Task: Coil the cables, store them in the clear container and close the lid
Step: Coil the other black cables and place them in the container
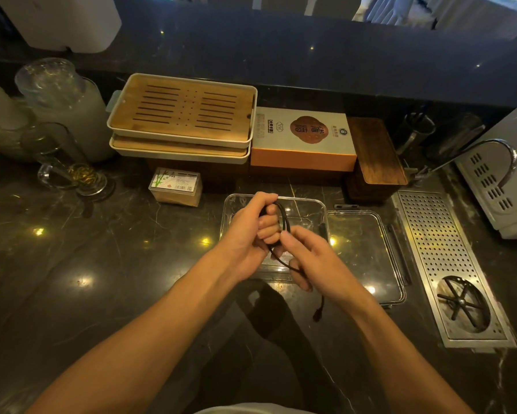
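Note:
A thin black cable [283,218] is looped in my left hand [252,231], which is closed around the loops above the clear container [305,201]. My right hand [314,261] pinches the same cable just below the loops. The cable's free end with its plug [317,315] dangles under my right wrist. The container stands open on the dark marble counter, mostly hidden behind my hands. Its clear lid [367,252] lies flat to its right. A dark object [322,231] sits at the container's right wall.
Stacked bamboo tea trays [182,115], an orange-sided box [303,138] and a dark wooden box [376,156] line the back. A small clear toothpick box [176,186] is at left, glassware [69,162] far left. A perforated steel drain with rinser [451,264] lies at right.

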{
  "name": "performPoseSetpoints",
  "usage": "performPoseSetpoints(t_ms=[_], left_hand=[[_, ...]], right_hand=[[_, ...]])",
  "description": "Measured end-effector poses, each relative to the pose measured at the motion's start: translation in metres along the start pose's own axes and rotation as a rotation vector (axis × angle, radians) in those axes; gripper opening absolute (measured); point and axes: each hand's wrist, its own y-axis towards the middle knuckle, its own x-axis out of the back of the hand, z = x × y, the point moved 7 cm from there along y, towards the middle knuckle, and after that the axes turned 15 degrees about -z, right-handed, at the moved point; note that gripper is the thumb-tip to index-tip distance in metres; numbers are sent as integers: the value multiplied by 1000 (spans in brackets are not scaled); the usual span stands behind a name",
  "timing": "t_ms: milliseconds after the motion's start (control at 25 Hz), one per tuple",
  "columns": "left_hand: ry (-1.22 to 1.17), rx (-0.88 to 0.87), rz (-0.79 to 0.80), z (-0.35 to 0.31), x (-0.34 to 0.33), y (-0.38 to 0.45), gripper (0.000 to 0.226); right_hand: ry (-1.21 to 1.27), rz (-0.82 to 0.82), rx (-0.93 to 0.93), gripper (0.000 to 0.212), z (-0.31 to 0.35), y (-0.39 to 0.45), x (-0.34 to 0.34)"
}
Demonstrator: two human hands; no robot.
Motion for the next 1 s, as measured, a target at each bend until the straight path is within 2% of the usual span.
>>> performPoseSetpoints(t_ms=[120,280,520,640,760,920,1000], left_hand=[[-13,-4,5,-1,-2,-1,36],[27,-24,-16,0,0,-1,35],[114,-11,-56,7,4,-2,33],[223,-82,-121,5,7,-3,39],[290,-103,-154,8,10,-4,43],[341,-139,-252,11,18,1,33],[312,-137,-280,13,20,3,39]], right_hand=[[2,-132,12,31,2,2,2],[66,-199,-7,26,0,2,4],[120,-115,-94,24,-12,5,7],[155,-80,-93,21,-11,3,6],[108,-61,-110,22,-9,3,3],[89,-52,-142,24,-6,2,-8],[16,-76,-114,25,-3,2,-12]])
